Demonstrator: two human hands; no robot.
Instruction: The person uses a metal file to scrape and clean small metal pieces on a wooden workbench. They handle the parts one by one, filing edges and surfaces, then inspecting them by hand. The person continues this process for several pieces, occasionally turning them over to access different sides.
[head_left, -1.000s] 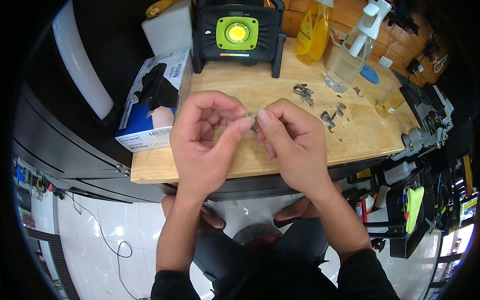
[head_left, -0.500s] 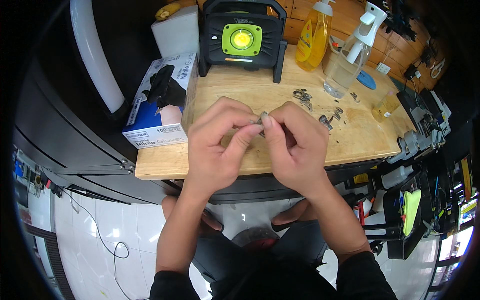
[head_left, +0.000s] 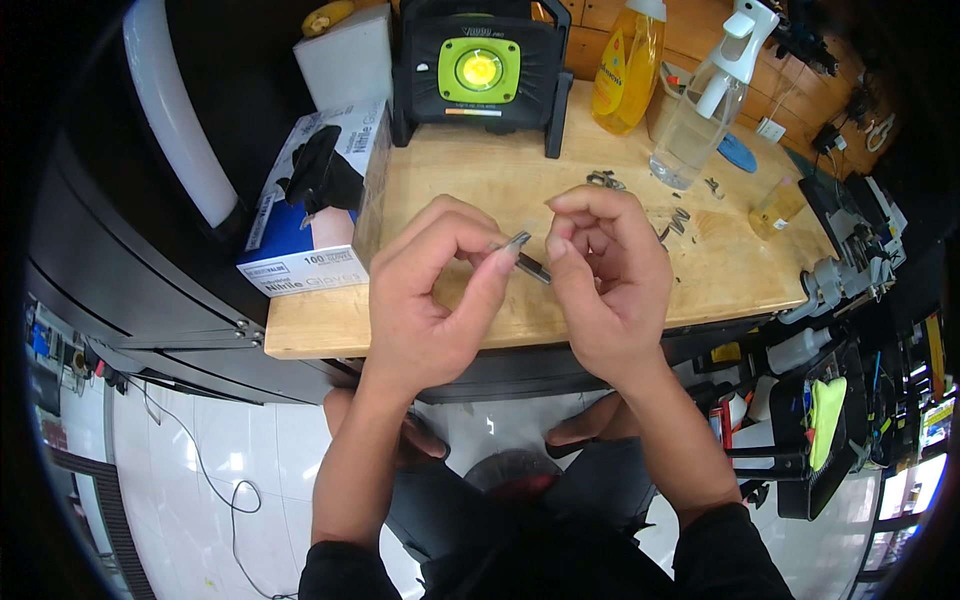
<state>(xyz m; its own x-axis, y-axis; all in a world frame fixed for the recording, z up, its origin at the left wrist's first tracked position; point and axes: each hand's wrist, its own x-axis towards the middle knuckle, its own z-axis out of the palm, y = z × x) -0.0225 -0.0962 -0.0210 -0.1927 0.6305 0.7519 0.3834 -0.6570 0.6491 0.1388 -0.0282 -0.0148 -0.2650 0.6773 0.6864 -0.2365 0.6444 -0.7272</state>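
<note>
My left hand [head_left: 430, 285] pinches a small grey angled piece [head_left: 534, 268] between thumb and forefinger. The piece is shiny along its edges, and part of it is hidden behind the thumb. Close on its right, my right hand [head_left: 612, 285] has its fingers curled but apart, with nothing visible in them. Beyond the right hand, more small grey shapes [head_left: 605, 180] lie on the wooden tabletop [head_left: 450, 170], one of them a zigzag piece [head_left: 678, 222]. Both hands hover over the table's front part.
A glove box [head_left: 315, 215] stands at the left, before a white box [head_left: 345, 60]. A lit work lamp [head_left: 480, 70] is at the back. Further right are a yellow liquid bottle [head_left: 625, 70], a clear spray bottle [head_left: 700, 120], a blue oval pad [head_left: 737, 153] and a small jar [head_left: 775, 210].
My right hand has let go of the grey piece and moved slightly right, its fingers spreading. The left hand keeps its pinch, and more of the piece shows.
</note>
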